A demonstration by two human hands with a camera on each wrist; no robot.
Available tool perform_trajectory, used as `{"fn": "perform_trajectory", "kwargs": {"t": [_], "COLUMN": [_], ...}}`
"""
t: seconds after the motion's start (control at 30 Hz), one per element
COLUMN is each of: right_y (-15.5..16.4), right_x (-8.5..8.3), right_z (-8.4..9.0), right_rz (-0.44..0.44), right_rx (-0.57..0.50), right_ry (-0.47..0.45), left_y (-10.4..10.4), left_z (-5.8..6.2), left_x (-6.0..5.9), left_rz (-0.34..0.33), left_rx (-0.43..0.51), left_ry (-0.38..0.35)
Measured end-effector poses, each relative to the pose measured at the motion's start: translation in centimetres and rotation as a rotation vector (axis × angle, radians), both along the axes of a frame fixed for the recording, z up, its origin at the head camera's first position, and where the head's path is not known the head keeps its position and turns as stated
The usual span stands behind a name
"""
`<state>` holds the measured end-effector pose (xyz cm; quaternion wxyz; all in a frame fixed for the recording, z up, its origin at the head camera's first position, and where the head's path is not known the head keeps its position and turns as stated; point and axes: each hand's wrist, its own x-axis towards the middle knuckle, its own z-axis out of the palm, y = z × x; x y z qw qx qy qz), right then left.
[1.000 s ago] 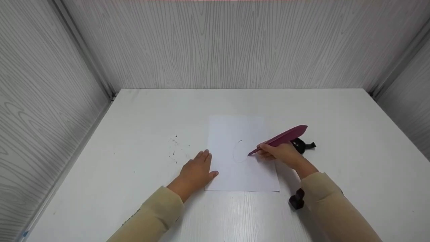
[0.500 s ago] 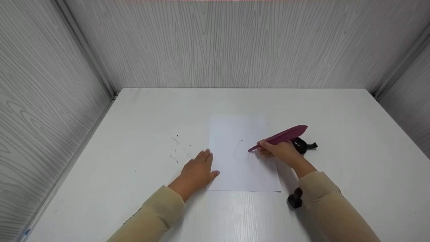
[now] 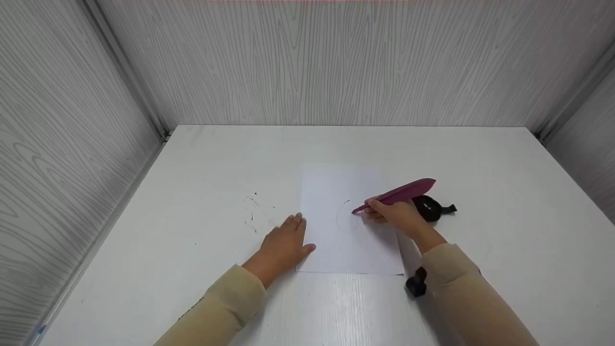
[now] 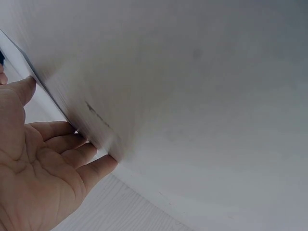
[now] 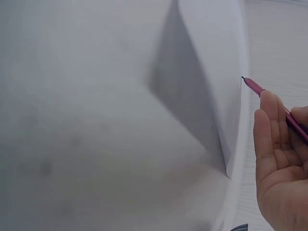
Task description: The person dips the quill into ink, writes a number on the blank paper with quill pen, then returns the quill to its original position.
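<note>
My right hand pinches a purple feather-shaped quill pen, whose tip points left over a white sheet of paper. A thin, faint oval line shows on the sheet, with a short darker stroke at its top; the tip is at the oval's right side. In the right wrist view, the tip of the pen is at or very near the paper. My left hand rests on the sheet's left edge with its fingers straight and thumb spread. The left wrist view shows its palm and fingertips against the paper's edge.
A glossy black rounded object with a narrow neck lies behind my right hand. A smaller black piece sits beside my right sleeve. Dark marks spot the white table left of the paper. Grey wood-grain panels surround the table.
My right hand and the pen have moved slightly up and left along the oval's right side. My left hand stays on the paper's edge. The whole view has drifted a little.
</note>
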<state>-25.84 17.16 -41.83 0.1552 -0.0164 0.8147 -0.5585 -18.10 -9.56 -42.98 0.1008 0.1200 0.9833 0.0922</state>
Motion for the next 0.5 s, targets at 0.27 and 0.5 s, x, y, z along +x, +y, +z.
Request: {"fn": "perform_trajectory", "kwargs": {"t": [0.27, 0.5], "right_y": [-0.8, -1.3], "right_x": [-0.1, -0.4], "right_z": [0.1, -0.2], "right_rz": [0.0, -0.011], "right_rx": [-0.016, -0.058], "right_ry": [0.007, 0.004], "left_y": [-0.1, -0.2], "left_z": [0.1, 0.2], "left_x": [0.1, 0.1], "left_rz": [-0.01, -0.018], "left_rx": [-0.001, -0.003], "left_ry": [0.005, 0.0]}}
